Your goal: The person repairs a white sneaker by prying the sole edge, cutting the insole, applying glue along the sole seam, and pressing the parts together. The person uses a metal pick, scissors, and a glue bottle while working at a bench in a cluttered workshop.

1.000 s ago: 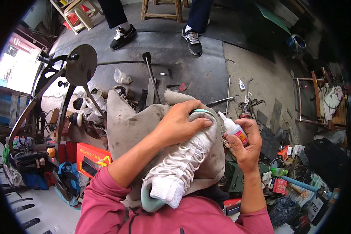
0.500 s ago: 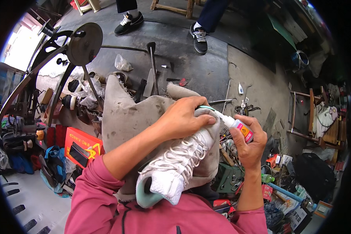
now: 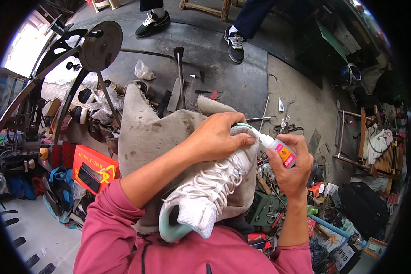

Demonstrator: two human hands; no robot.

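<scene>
A white lace-up sneaker (image 3: 208, 192) with a pale green lining lies across my lap, its toe pointing away from me. My left hand (image 3: 219, 137) grips the toe, thumb on the upper and fingers over the far edge. A pale green strip of the sole edge (image 3: 245, 126) shows beside those fingers. In my right hand (image 3: 293, 166) is a small white glue bottle (image 3: 281, 150) with a pink and yellow label, pinched between thumb and fingers. Its narrow nozzle points at the toe's edge, at or very near it. Beneath the shoe a stained grey cloth (image 3: 146, 132) covers my knees.
At the left stands a black hand-cranked machine with a round wheel (image 3: 100, 45). A phone (image 3: 90, 177) rests on an orange box (image 3: 106, 160). Tools and clutter lie at the right, near a green toolbox (image 3: 265, 210). Another person's black shoes (image 3: 235, 45) are ahead.
The view has shifted slightly. Both hands keep their hold, and the bottle's nozzle stays at the toe edge with hardly any movement.
</scene>
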